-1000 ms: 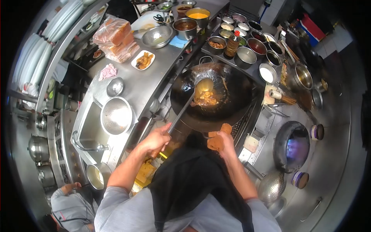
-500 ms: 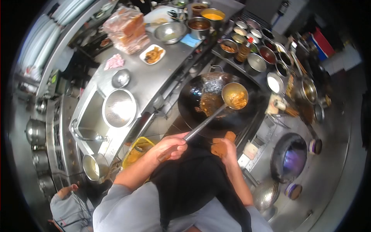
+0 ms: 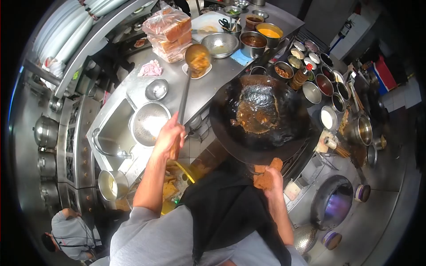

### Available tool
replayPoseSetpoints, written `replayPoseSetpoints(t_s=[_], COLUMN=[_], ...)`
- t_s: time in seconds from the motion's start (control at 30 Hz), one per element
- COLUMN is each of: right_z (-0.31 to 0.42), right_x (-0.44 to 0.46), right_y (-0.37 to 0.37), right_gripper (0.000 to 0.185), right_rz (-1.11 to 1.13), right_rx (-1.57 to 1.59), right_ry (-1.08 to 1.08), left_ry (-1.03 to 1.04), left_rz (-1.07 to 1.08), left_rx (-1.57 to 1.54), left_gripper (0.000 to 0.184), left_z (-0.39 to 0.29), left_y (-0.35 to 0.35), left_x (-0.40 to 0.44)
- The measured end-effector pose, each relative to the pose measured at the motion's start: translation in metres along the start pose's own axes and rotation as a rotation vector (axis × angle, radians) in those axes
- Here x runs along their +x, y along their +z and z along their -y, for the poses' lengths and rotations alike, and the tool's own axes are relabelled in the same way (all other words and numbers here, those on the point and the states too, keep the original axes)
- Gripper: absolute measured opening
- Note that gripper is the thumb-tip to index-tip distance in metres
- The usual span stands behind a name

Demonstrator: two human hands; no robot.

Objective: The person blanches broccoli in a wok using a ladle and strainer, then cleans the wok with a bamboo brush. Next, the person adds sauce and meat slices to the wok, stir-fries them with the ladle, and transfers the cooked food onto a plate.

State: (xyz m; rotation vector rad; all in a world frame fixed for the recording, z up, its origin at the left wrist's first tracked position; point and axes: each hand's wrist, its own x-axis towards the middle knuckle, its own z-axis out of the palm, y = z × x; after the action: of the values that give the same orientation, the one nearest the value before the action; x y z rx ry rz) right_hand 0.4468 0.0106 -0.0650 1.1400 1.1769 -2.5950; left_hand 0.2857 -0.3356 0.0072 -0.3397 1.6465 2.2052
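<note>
My left hand [image 3: 170,138] is closed around the wooden end of a long-handled ladle [image 3: 183,98]. The ladle's bowl, with saucy food [image 3: 199,61] in it, is over a small white dish [image 3: 205,73], hiding most of the dish. My right hand [image 3: 272,177] grips a folded brown cloth [image 3: 264,179] at the near edge of a black wok [image 3: 230,148]. Whether a wok handle lies under the cloth is hidden. Brown sauce residue [image 3: 256,117] coats the wok's bottom.
Bagged bread [image 3: 171,33], a steel colander [image 3: 219,44] and sauce pots [image 3: 254,43] stand along the counter. A white perforated bowl [image 3: 151,123] rests by the sink [image 3: 114,128]. Seasoning containers [image 3: 312,92] line the right side. A lit burner [image 3: 333,204] glows lower right; another person [image 3: 71,232] is lower left.
My left hand has swung the ladle from over the wok leftward and away, to above the white dish. My right hand keeps the cloth at the wok's near edge.
</note>
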Motion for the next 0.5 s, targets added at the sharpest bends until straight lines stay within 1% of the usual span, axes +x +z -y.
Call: replayPoseSetpoints(t_s=[0.07,0.13,0.2,0.23,0.27,0.33,0.37,0.43,0.5], right_z=[-0.005,-0.004,-0.004,-0.005,-0.005,-0.006,-0.005,-0.006,-0.008], right_x=[0.005,0.007,0.006,0.005,0.004,0.001,0.000,0.000,0.002], right_y=[-0.005,-0.008,-0.010,-0.011,-0.011,-0.010,-0.009,-0.010,-0.015], right_gripper=[0.031,0.030,0.029,0.029,0.029,0.029,0.030,0.031,0.032], right_rz=[-0.022,-0.045,-0.094,-0.100,-0.109,-0.120,-0.141,-0.162,-0.117], right_rx=[-0.005,-0.010,-0.045,-0.044,-0.041,-0.034,-0.049,-0.059,-0.053], right_ry=[-0.003,-0.010,0.010,0.011,0.012,0.015,0.009,0.001,0.006], left_ry=[0.059,0.050,0.034,0.058,0.053,0.087,0.086,0.144,0.152], left_rz=[-0.075,-0.085,-0.119,-0.154,-0.150,-0.209,-0.207,-0.256,-0.262], left_rx=[0.183,0.225,0.423,0.495,0.497,0.702,0.705,0.817,0.801], left_gripper=[0.076,0.077,0.080,0.078,0.078,0.074,0.074,0.072,0.072], left_z=[-0.002,0.000,-0.001,0.000,0.004,0.010,0.013,0.011,0.007], left_y=[-0.006,-0.016,-0.020,-0.021,-0.025,-0.033,-0.036,-0.033,-0.029], left_x=[0.024,0.046,0.056,0.058,0.062,0.070,0.073,0.073,0.072])
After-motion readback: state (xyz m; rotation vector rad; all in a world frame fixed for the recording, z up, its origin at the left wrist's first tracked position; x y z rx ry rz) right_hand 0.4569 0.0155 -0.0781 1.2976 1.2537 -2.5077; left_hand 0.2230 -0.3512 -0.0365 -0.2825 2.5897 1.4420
